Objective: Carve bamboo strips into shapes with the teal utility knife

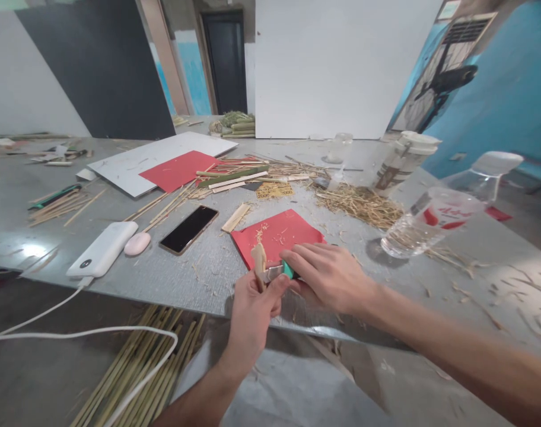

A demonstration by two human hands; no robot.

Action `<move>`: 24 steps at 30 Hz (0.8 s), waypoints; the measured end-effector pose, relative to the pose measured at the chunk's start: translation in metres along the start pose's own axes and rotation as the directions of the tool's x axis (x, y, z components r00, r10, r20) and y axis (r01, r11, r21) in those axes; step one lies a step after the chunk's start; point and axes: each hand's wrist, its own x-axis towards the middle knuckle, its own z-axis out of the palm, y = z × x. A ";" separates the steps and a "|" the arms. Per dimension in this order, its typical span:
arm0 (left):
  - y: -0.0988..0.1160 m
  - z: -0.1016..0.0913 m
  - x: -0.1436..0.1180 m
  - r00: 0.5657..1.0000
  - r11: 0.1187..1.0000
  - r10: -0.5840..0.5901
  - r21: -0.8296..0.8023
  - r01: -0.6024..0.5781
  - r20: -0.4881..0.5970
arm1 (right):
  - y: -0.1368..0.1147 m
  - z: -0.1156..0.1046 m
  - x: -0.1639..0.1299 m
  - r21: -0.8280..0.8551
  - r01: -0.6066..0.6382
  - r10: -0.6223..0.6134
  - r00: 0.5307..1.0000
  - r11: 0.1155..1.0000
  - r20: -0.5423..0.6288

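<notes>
My left hand (253,305) is closed round a small pale piece of wood (258,261), held upright near the table's front edge. In my right hand (326,274) is a utility knife (288,269) with a green handle, mostly hidden by the fingers. Its metal blade lies against the wood, and my left thumb is close beside the blade and handle. Under and behind both hands is a sheet of red paper (277,228) with curled shavings on it. A short flat wood strip (235,217) rests just left of the paper.
A phone (189,229), a pink rounded case (137,244) and a white power bank (102,249) with a cable lie to the left. On the right stand a tilted-looking water bottle (448,204) and a cup (406,160). Straw (362,204) and sticks (244,172) cover the table behind.
</notes>
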 end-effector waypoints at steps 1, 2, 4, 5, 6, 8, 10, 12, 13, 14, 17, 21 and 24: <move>0.001 0.000 0.000 1.000 1.000 0.004 -0.006 -0.004 -0.008 | -0.003 0.002 -0.001 -0.026 -0.010 0.009 1.000 1.000 -0.020; 0.001 0.001 0.000 1.000 1.000 0.004 -0.011 -0.005 -0.019 | -0.006 0.004 -0.002 -0.049 -0.021 0.019 0.999 0.999 -0.034; 0.003 0.002 -0.001 0.999 1.000 0.006 -0.022 -0.007 -0.045 | -0.011 0.007 -0.003 -0.083 -0.053 0.048 0.998 0.995 -0.051; 0.004 0.003 -0.001 0.998 1.000 0.006 -0.026 -0.007 -0.056 | -0.013 0.008 -0.004 -0.093 -0.072 0.067 0.996 0.993 -0.056; 0.005 0.003 -0.001 0.998 1.000 0.002 -0.030 -0.004 -0.064 | -0.015 0.009 -0.004 -0.100 -0.089 0.083 0.995 0.991 -0.060; 0.006 0.005 -0.002 0.997 0.999 -0.012 -0.037 0.010 -0.073 | -0.018 0.010 -0.004 -0.101 -0.115 0.109 0.992 0.988 -0.058; 0.007 0.006 -0.002 0.996 0.999 -0.029 -0.047 0.025 -0.081 | -0.020 0.010 -0.004 -0.093 -0.129 0.125 0.991 0.987 -0.054; 0.007 0.007 -0.003 0.995 0.998 -0.038 -0.059 0.033 -0.089 | -0.022 0.010 -0.004 -0.080 -0.136 0.132 0.990 0.988 -0.051; 0.007 0.007 -0.003 0.995 0.997 -0.041 -0.063 0.035 -0.094 | -0.022 0.010 -0.004 -0.074 -0.138 0.134 0.989 0.988 -0.054; 0.007 0.008 -0.003 0.994 0.997 -0.044 -0.066 0.038 -0.099 | -0.022 0.010 -0.004 -0.071 -0.141 0.137 0.989 0.988 -0.056; 0.007 0.010 -0.003 0.991 0.997 -0.046 -0.074 0.037 -0.123 | -0.023 0.010 -0.004 -0.068 -0.155 0.151 0.987 0.986 -0.058; 0.006 0.012 -0.004 0.989 0.996 -0.051 -0.079 0.041 -0.135 | -0.023 0.010 -0.005 -0.064 -0.163 0.159 0.986 0.985 -0.058; 0.006 0.013 -0.005 0.988 0.997 -0.042 -0.072 0.032 -0.146 | -0.024 0.010 -0.004 -0.055 -0.172 0.168 0.984 0.984 -0.065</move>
